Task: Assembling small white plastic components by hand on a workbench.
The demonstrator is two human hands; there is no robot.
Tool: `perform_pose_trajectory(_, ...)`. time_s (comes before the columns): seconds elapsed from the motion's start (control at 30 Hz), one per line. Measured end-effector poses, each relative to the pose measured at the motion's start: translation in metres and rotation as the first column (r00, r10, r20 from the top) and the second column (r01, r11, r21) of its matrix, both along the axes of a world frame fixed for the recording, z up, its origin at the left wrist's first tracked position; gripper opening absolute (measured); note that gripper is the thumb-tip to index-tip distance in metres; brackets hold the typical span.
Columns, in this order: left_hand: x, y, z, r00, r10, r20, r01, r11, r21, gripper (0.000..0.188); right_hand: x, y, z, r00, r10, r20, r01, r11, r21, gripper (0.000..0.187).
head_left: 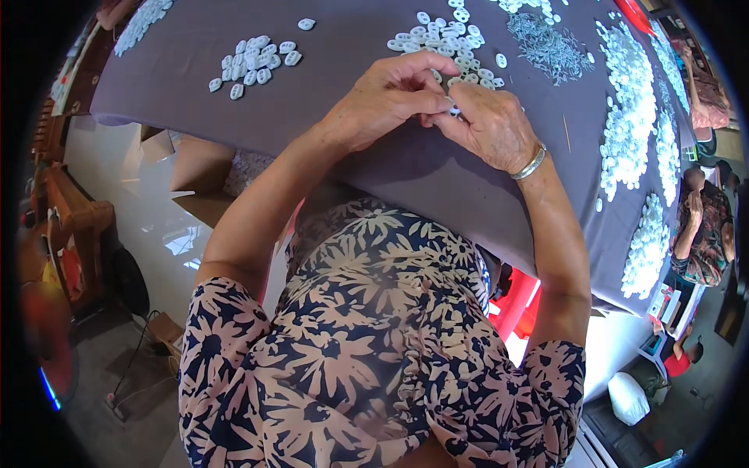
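My left hand and my right hand meet over the table's near edge, fingertips pinched together. Between them a small white plastic piece shows in part; the fingers cover the rest of it. A silver bracelet circles my right wrist. Just beyond the hands lies a heap of white oval plastic pieces with holes. A smaller group of similar pieces sits to the left of them. Thin grey metal pins are heaped at the far right.
A dark cloth covers the table. Long heaps of white pieces run along its right side, near a thin wooden stick. An open cardboard box stands under the left edge. Other people sit at the right.
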State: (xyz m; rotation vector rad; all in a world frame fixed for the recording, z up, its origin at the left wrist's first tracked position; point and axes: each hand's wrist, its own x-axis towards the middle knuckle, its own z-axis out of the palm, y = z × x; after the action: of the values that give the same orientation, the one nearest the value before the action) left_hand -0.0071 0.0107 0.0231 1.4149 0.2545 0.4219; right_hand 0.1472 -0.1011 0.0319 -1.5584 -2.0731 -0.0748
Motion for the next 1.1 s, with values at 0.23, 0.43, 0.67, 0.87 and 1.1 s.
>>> perform_pose_trajectory(0.23, -0.002, -0.002, 0.002, 0.999, -0.047, -0.001, 0.047, 0.988, -0.144, 0.031, -0.004, -0.002, 0.0, 0.999, 0.047, -0.018, -0.046, 0.998, 0.051, 0.024)
perform_pose_trajectory(0.43, -0.004, 0.004, 0.007, 0.992, -0.122, -0.03, 0.115, 0.978, -0.176, 0.033, -0.008, -0.001, -0.002, 0.999, 0.048, -0.011, -0.047, 0.996, 0.073, 0.025)
perform_pose_trajectory(0.67, -0.01, 0.01, 0.013, 0.991, 0.103, -0.08, -0.093, 0.989, 0.115, 0.024, -0.005, 0.0, 0.008, 0.994, -0.053, -0.097, 0.061, 0.995, 0.075, 0.026)
perform_pose_trajectory(0.87, -0.039, 0.069, 0.013, 0.816, 0.574, -0.066, -0.224, 0.42, 0.88, 0.012, 0.034, 0.003, 0.001, 0.87, -0.254, -0.424, 0.34, 0.93, 0.141, 0.018)
perform_pose_trajectory(1.1, -0.043, 0.082, 0.015, 0.67, 0.695, 0.26, -0.258, -0.11, 0.96, 0.013, 0.058, 0.003, -0.006, 0.874, -0.266, -0.407, 0.295, 0.955, 0.011, 0.006)
